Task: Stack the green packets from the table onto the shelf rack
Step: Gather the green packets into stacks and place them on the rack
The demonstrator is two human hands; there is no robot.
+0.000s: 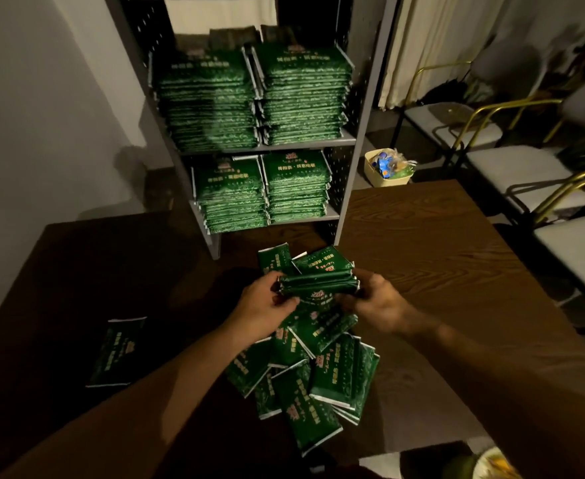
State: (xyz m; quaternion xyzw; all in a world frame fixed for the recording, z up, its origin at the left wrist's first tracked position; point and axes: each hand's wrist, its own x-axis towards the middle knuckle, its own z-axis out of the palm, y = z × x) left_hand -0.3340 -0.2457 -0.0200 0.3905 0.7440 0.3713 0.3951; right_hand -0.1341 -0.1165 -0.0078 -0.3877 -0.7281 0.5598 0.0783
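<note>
Fingers [286,300] of both hands clamp the packet bundle's [318,283] two ends.

We take this for a back room or stockroom of a small shop or eatery, dimly lit. A grey metal shelf rack [360,108] with perforated side panels carries tall, even stacks of identical green packets [253,98], goods kept in bulk. A dark wood-grain table [439,257] serves as a work surface, and cushioned chairs with gold-coloured frames [512,140] stand in a row along a curtained wall.
</note>
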